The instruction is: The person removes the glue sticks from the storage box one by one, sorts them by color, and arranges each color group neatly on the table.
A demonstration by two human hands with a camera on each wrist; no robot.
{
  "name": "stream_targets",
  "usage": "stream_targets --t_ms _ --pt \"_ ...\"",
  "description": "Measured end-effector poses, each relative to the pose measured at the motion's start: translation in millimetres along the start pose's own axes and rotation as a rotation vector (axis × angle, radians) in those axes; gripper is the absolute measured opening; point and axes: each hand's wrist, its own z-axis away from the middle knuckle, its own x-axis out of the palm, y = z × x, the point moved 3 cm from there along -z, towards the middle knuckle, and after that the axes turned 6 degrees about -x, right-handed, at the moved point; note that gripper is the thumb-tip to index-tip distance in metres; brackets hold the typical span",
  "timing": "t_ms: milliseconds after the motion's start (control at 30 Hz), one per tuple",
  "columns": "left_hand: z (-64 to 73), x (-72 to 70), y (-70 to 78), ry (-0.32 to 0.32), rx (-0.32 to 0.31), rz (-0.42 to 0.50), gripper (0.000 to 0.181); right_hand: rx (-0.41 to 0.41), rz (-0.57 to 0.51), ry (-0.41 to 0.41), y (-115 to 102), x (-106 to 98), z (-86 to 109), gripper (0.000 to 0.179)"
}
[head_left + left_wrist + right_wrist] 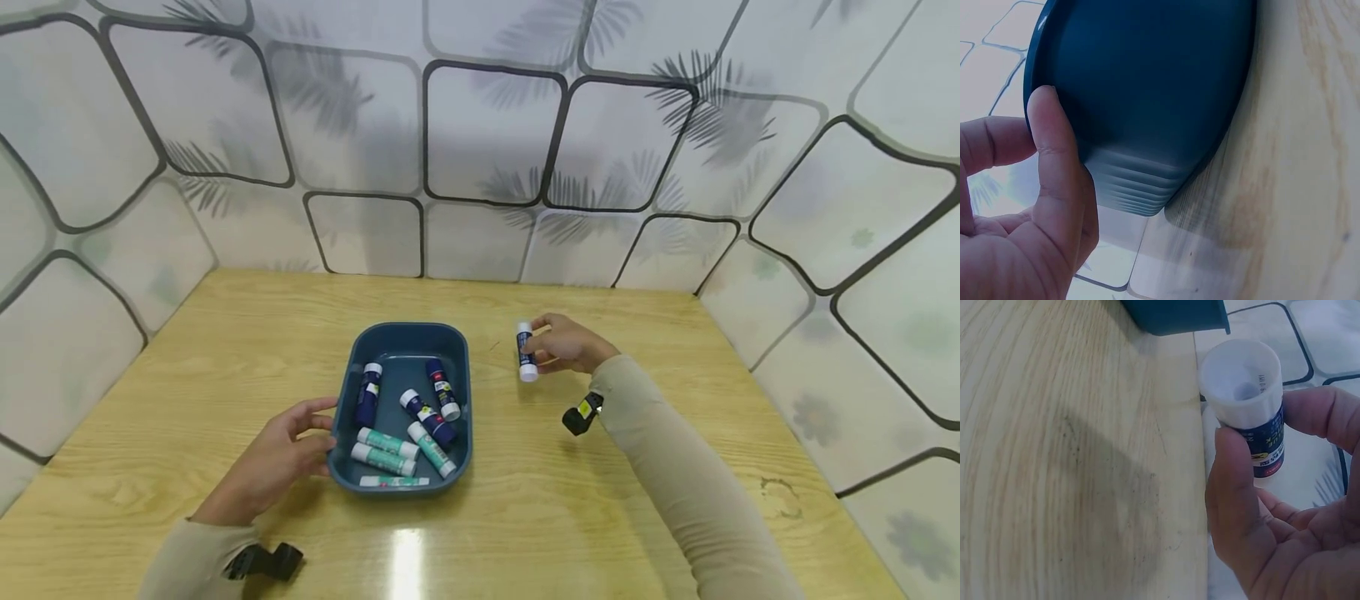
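Note:
My right hand (567, 344) pinches a dark blue glue stick (527, 354) with white ends between thumb and fingers, to the right of the blue bin. In the right wrist view the glue stick (1263, 440) is held over the table, its hollow white end toward the camera. My left hand (288, 446) holds the left rim of the blue bin (408, 329), thumb against the outer wall in the left wrist view. Inside the bin lie three dark blue glue sticks, one being a glue stick (368, 396) on the left, and several green glue sticks (384, 458) near the front.
The wooden table (540, 492) carries the bin left of centre. Patterned white cloth (480, 133) hangs behind the table and along both sides. A small black wrist camera (581, 414) sits on the right sleeve, another camera (266, 562) on the left.

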Motion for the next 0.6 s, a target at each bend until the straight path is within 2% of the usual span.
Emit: stream_targets --t_ms 267,600 --pt "-0.2 1.0 1.0 0.008 -0.009 0.010 0.060 0.009 -0.007 0.007 10.5 -5.2 -3.9 0.060" --pt "-0.3 1.3 1.4 0.009 -0.006 0.007 0.059 0.008 0.004 0.068 21.4 -5.2 -6.8 0.055"
